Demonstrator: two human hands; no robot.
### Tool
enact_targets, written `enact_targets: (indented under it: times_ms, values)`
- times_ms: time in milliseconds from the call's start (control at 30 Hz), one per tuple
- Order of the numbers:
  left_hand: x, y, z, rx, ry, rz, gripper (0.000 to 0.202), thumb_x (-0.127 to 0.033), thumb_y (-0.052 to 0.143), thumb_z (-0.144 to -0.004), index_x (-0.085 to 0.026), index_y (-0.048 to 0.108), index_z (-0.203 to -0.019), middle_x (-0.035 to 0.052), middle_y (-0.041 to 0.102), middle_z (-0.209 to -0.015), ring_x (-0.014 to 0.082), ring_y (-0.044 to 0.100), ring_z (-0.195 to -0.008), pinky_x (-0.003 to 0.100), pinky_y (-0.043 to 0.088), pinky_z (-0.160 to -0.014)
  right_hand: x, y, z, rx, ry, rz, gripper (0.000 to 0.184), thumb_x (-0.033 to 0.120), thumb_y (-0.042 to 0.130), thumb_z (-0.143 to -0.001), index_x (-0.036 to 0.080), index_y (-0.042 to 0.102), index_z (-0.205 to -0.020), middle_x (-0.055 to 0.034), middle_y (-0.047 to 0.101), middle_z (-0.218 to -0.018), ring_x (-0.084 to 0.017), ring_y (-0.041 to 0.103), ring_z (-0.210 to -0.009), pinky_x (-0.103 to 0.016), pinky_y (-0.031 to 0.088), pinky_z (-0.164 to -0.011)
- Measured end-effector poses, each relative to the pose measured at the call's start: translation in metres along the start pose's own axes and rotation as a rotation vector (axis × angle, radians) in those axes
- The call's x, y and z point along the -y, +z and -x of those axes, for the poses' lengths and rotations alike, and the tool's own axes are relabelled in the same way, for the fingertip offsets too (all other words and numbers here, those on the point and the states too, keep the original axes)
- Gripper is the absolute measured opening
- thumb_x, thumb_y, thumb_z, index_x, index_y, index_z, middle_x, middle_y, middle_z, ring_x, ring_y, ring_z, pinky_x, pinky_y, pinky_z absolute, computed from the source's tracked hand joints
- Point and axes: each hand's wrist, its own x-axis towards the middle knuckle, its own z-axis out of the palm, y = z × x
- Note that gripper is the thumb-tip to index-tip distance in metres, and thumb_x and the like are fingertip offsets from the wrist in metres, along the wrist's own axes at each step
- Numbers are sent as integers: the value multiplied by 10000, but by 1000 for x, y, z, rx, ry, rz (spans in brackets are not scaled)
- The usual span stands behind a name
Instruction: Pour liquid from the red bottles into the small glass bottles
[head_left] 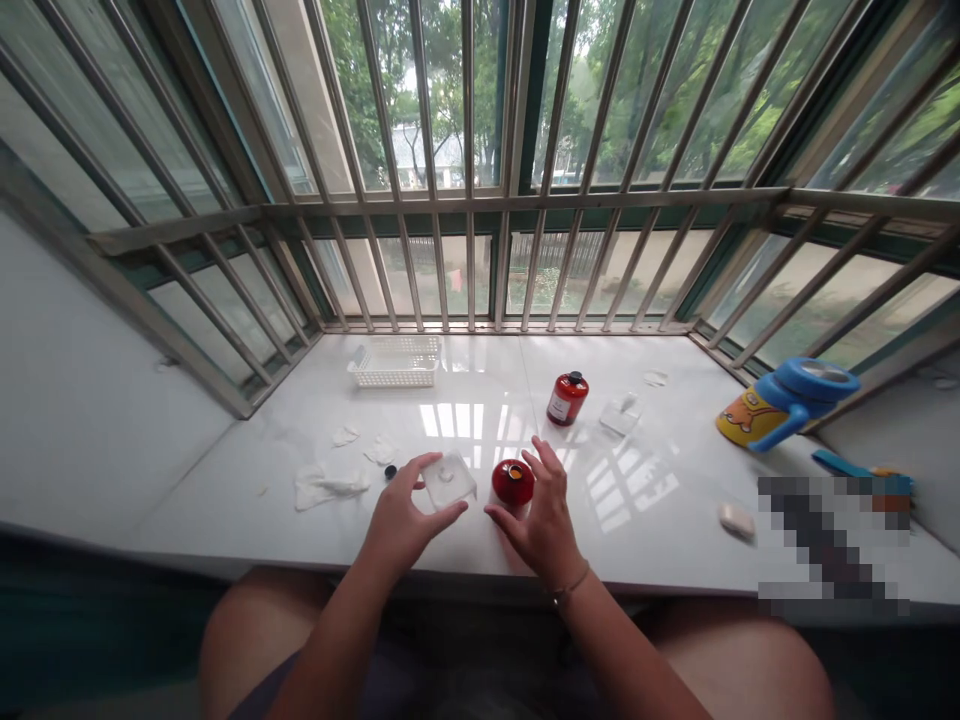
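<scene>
My left hand [401,520] holds a small clear plastic box [448,480] between thumb and fingers, just above the white sill [660,500]. My right hand [541,515] curls around a small red bottle [513,482] that lies on its side with its open mouth facing me. A tiny black cap [390,472] rests on the sill left of the clear box. A second red bottle [566,398] with a black cap stands upright farther back.
A white slotted basket [396,362] sits at the back left. Crumpled white tissues [330,485] lie at the left. A clear lid [620,415], a yellow and blue cup [784,402] and a white bar [736,520] are to the right. Window bars [469,200] enclose the sill.
</scene>
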Motion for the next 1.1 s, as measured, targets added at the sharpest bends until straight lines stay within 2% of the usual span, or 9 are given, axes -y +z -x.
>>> enact_targets:
  times_ms: [100,200,267,367,467,700,867,1000,1100]
  values:
    - [-21,-18,3,27,63,1,696,-504,936,-717,-309,692,-1339,80,754,-1340,322,764,-1083,448,660,-923,21,-19,0,-63,-51,-9,615,397,719,-991,311,469,-1546,-166,437,-1656,-449,353,-1595,-802,399,-1207]
    - [-41,-30,8,87,106,36,709,-489,960,-686,-313,701,-1322,77,756,-1319,341,746,-1143,464,648,-968,44,-37,4,-17,-66,-126,496,274,606,-1036,337,504,-1518,-131,505,-1614,-392,454,-1549,-718,486,-1190]
    - [-53,-34,12,151,131,88,733,-478,978,-664,-311,704,-1323,84,751,-1316,357,734,-1177,477,638,-997,56,-44,8,62,-23,-234,523,333,567,-1062,319,456,-1572,-148,486,-1636,-383,485,-1531,-660,542,-1159]
    - [-69,-36,16,292,157,166,754,-498,992,-652,-307,707,-1323,88,745,-1305,363,723,-1190,485,622,-1027,64,-46,16,191,95,-406,692,529,557,-1064,267,336,-1666,-185,461,-1661,-394,509,-1515,-591,578,-1138]
    - [-77,-33,16,421,191,234,726,-517,995,-653,-306,719,-1290,80,739,-1278,343,717,-1165,451,618,-1010,63,-45,21,277,178,-550,784,604,632,-1017,269,336,-1662,-180,539,-1606,-378,615,-1422,-520,620,-1093]
    - [-78,-21,15,492,202,325,722,-558,994,-654,-316,743,-1286,84,714,-1248,331,689,-1150,425,589,-1004,67,-47,22,311,383,-766,778,548,841,-882,287,467,-1513,-145,683,-1410,-341,738,-1226,-470,670,-978]
    - [-63,-4,14,532,207,481,955,-757,946,-543,-304,701,-1347,135,656,-1358,381,654,-1242,477,576,-1052,66,-50,32,283,585,-844,836,545,934,-771,278,487,-1426,-151,705,-1347,-342,760,-1125,-475,682,-898]
    - [-37,14,5,410,186,666,1131,-815,916,-482,-282,620,-1434,162,592,-1467,440,587,-1376,543,558,-1110,64,-64,34,204,689,-844,854,541,929,-778,267,463,-1439,-142,699,-1349,-308,752,-1125,-399,664,-884]
    - [-23,28,-3,339,160,523,1044,-653,996,-589,-304,581,-1481,142,549,-1559,420,505,-1488,609,440,-1249,59,-77,32,139,726,-768,809,496,928,-793,284,470,-1426,-120,703,-1352,-290,733,-1174,-374,646,-939]
